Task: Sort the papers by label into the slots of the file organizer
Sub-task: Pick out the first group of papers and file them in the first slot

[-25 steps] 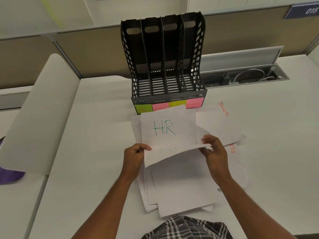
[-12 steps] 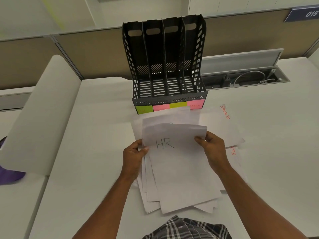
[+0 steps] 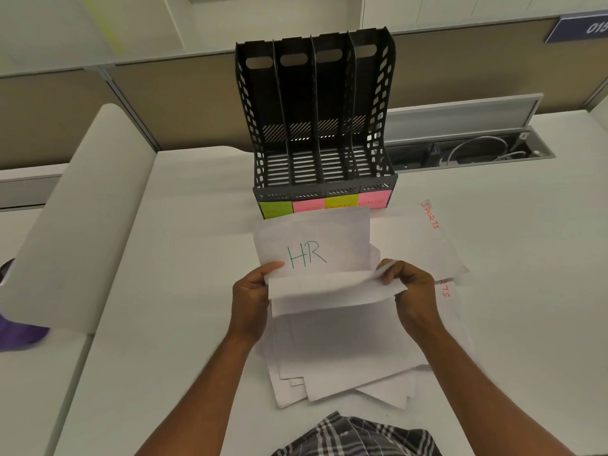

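Green-lettered HR sheet (image 3: 312, 245) stands just beyond both grips in the head view, the left hand (image 3: 251, 291) and right hand (image 3: 409, 287) pinching a folded-down paper (image 3: 332, 286) across its width, while the file organizer (image 3: 316, 126) lies straight ahead, its lime HR slot (image 3: 275, 210) nearer the left hand.

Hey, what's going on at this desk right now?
A person is sorting papers. Both the left hand and the right hand pinch a folded sheet over the paper pile, uncovering a sheet marked HR. The black file organizer behind has four empty slots.
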A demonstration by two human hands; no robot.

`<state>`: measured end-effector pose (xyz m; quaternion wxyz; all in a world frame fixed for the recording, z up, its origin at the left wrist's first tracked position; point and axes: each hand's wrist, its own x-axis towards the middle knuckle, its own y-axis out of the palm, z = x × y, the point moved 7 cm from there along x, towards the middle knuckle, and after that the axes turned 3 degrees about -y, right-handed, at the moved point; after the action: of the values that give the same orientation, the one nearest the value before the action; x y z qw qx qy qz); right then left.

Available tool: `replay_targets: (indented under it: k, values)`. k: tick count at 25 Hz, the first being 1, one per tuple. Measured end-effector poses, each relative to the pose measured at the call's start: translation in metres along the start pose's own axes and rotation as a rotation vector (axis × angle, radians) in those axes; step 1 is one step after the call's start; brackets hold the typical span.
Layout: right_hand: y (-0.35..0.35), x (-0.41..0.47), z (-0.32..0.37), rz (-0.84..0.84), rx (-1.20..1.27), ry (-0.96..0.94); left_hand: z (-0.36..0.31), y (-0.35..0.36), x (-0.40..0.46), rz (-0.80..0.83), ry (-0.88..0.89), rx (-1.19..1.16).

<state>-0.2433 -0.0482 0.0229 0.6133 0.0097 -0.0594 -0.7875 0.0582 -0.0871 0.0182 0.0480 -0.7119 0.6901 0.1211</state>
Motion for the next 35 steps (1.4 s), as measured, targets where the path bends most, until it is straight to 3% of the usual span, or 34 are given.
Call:
replay_targets:
  k: [3,7,12,20,24,30,35]
  values:
    - [0.0,-0.004,-0.001,0.011,0.041,-0.019,0.001,-0.003,0.0,-0.044,-0.035,-0.038]
    - [-0.006,-0.002,-0.004,-0.037,0.092,0.022,-0.007,-0.008,0.003,-0.145,0.032,0.086]
    - [0.0,-0.001,-0.005,-0.019,-0.019,0.083,-0.003,-0.004,0.008,-0.036,0.013,0.101]
    - [-0.001,0.02,0.003,-0.062,-0.122,0.142,-0.011,0.008,0.012,0.188,-0.033,-0.178]
    - [-0.004,0.013,0.014,-0.172,-0.16,0.005,0.001,0.002,0.014,0.1,-0.096,-0.145]
    - [0.002,-0.014,0.011,-0.342,-0.084,-0.039,0.013,0.021,-0.012,0.197,-0.019,0.15]
    - [0.011,-0.007,0.041,-0.145,-0.159,-0.088,0.001,0.016,-0.022,0.059,0.023,0.037]
